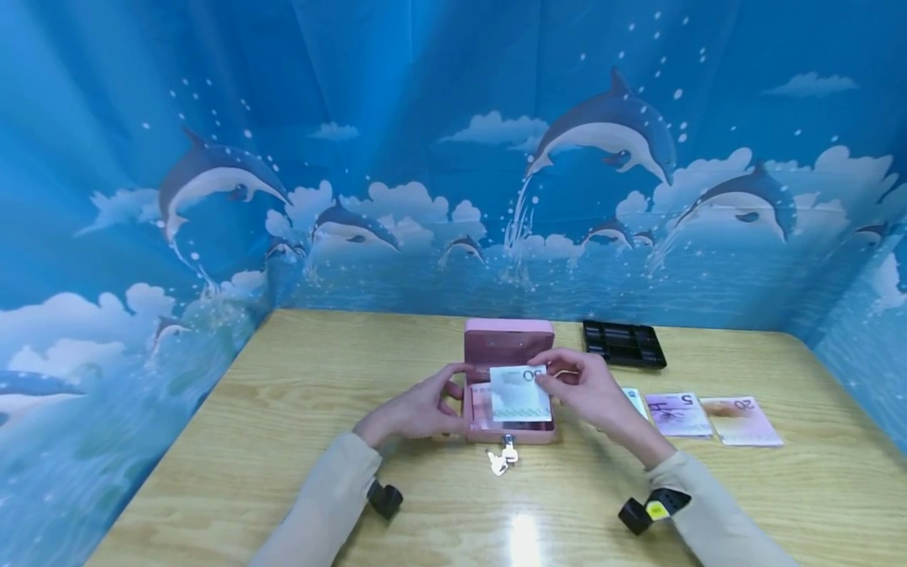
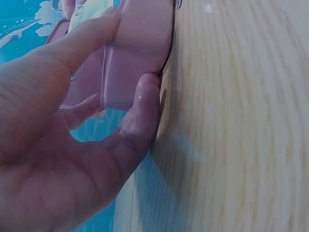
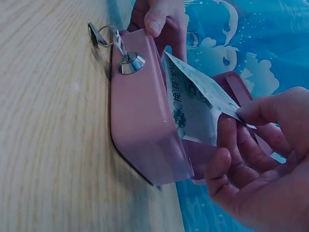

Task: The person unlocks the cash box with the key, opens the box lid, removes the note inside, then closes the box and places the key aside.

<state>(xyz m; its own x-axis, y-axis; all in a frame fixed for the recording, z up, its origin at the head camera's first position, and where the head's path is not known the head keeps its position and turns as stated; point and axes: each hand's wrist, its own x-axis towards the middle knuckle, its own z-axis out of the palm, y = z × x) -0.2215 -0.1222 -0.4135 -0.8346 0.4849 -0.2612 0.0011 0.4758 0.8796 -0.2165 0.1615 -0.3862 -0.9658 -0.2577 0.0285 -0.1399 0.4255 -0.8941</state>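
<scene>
A pink metal cash box (image 1: 510, 435) stands on the table with its lid raised and a pinkish banknote (image 1: 481, 405) lying inside. My left hand (image 1: 425, 402) holds the box by its left side, thumb near the front corner and fingers around the side, as the left wrist view shows. Between thumb and fingers my right hand (image 1: 584, 386) pinches a pale green banknote marked 50 (image 1: 520, 398), tilted above the open box. From the lock (image 3: 132, 63) on the front hang keys (image 1: 501, 458).
Right of the box lie a purple 5 note (image 1: 678, 415), a pinkish 20 note (image 1: 740, 420) and a bluish note (image 1: 634, 400) partly behind the right forearm. A black compartment tray (image 1: 623, 343) sits at the back. Dolphin-print curtain (image 1: 425, 157) encloses the wooden table (image 1: 298, 394).
</scene>
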